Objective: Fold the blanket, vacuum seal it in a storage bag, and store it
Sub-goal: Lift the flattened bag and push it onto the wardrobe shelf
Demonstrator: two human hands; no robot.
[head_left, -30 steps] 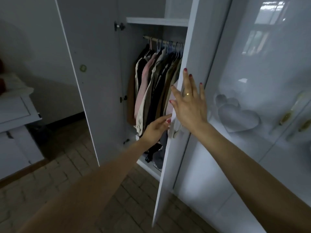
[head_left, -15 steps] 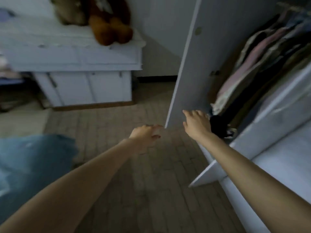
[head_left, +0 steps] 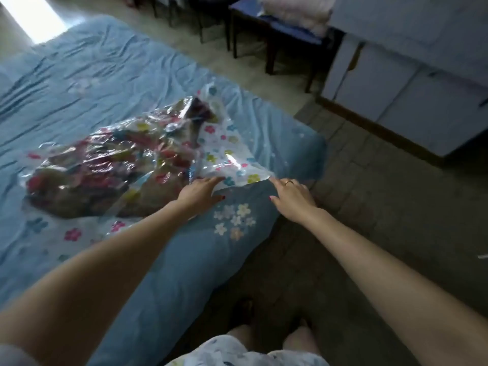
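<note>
A clear storage bag (head_left: pixel 227 151) printed with coloured flowers lies flattened on the blue bed (head_left: pixel 92 83), near its right edge. Inside it shows the folded, multicoloured blanket (head_left: pixel 105 170), pressed tight under the wrinkled plastic. My left hand (head_left: pixel 202 192) reaches over the bed with straight fingers touching the bag's near edge. My right hand (head_left: pixel 291 198), wearing a ring, is stretched out beside the bag's near right corner, its fingertips at the plastic edge. Neither hand has a hold on the bag.
The bed's corner (head_left: pixel 311 151) juts toward the tiled floor (head_left: pixel 383 207). A white cabinet (head_left: pixel 412 101) stands at the right, a dark chair with a blue seat (head_left: pixel 280 35) behind the bed. My legs (head_left: pixel 264 344) are at the bottom.
I have turned from the open wardrobe toward the bed. Both hands left the wardrobe door, swung across the floor, and now reach to the sealed bag's near edge.
</note>
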